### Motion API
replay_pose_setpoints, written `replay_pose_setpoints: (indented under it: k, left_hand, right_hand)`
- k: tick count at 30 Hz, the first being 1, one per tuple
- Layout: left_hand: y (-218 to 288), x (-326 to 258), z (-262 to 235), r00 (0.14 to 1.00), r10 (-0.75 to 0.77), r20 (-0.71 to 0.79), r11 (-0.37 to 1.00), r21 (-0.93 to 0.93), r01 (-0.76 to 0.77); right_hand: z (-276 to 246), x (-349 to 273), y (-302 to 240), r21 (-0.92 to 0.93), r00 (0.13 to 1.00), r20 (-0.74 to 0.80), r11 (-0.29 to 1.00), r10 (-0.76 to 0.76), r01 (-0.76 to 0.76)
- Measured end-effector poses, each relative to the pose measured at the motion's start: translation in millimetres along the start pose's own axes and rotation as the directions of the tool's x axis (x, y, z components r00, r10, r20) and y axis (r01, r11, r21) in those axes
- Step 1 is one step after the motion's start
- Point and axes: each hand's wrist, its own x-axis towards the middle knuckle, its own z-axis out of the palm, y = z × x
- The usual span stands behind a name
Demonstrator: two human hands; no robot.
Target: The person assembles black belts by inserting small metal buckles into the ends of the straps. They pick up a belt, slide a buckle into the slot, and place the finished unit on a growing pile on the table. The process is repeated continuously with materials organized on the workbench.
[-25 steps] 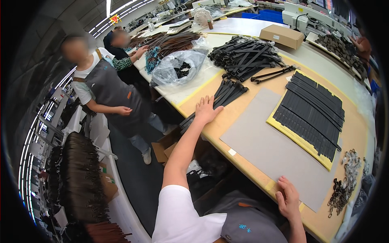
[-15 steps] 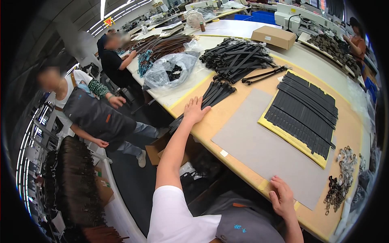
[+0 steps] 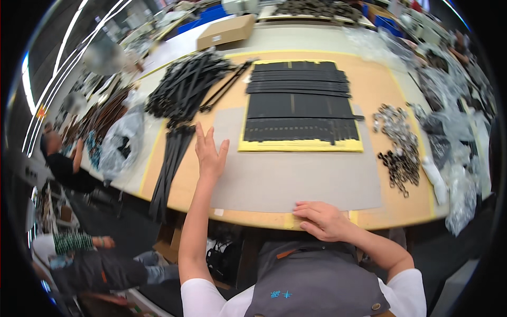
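Note:
My left hand (image 3: 211, 156) is open, fingers spread, just right of a bundle of black straps (image 3: 173, 161) whose ends hang over the table's front edge. Nothing is in it. By the front edge, my right hand (image 3: 323, 219) is open with fingers loosely extended, near the border of a grey mat (image 3: 296, 182). Beyond both hands lies a yellow board (image 3: 306, 146) covered with black straps (image 3: 298, 105) laid side by side. One strap sticks out past the board's right side. To the right sits a pile of small metal clasps (image 3: 398, 142), some silver and some dark.
A large heap of black straps (image 3: 187, 84) lies at the back left, below a cardboard box (image 3: 226, 31). Clear plastic bags (image 3: 124, 134) stand farther left, others (image 3: 454, 153) at the right edge. One person (image 3: 68, 158) is beyond the table; another (image 3: 105, 267) stands at lower left.
My left hand has lifted off the strap bundle and moved right of it. My right hand stays by the front edge. The view has swung rightward.

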Motion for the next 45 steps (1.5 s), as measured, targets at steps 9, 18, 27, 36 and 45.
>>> replay_pose_setpoints:
  k: [9, 18, 27, 36, 45]
  left_hand:
    - [101.3, 10.0, 71.7, 0.987, 0.156, 0.031, 0.965, -0.216, -0.146]
    - [96.3, 8.8, 84.9, 0.964, 0.262, -0.042, 0.946, -0.187, -0.265]
    - [155.5, 2.5, 76.5, 0.769, 0.631, -0.100, 0.749, -0.177, -0.638]
    - [176.4, -22.7, 36.1, 0.613, 0.765, 0.198, 0.642, -0.146, -0.753]
    - [245.8, -87.7, 68.1, 0.553, 0.700, 0.451, 0.662, -0.701, -0.267]
  right_hand:
    - [-49.0, -8.9, 49.3, -0.012, 0.958, -0.255, 0.990, 0.133, -0.141]
    - [-218.1, 22.8, 228.5, -0.578, 0.852, -0.342, 0.626, 0.397, -0.523]
    - [-165.9, 20.1, 92.1, 0.201, 0.902, -0.048, 0.889, 0.429, -0.412]
    - [-106.4, -77.4, 47.8, 0.607, 0.692, 0.175, 0.476, 0.700, -0.636]
    - [-89.5, -79.8, 25.5, 0.343, 0.726, 0.037, 0.674, 0.686, -0.654]
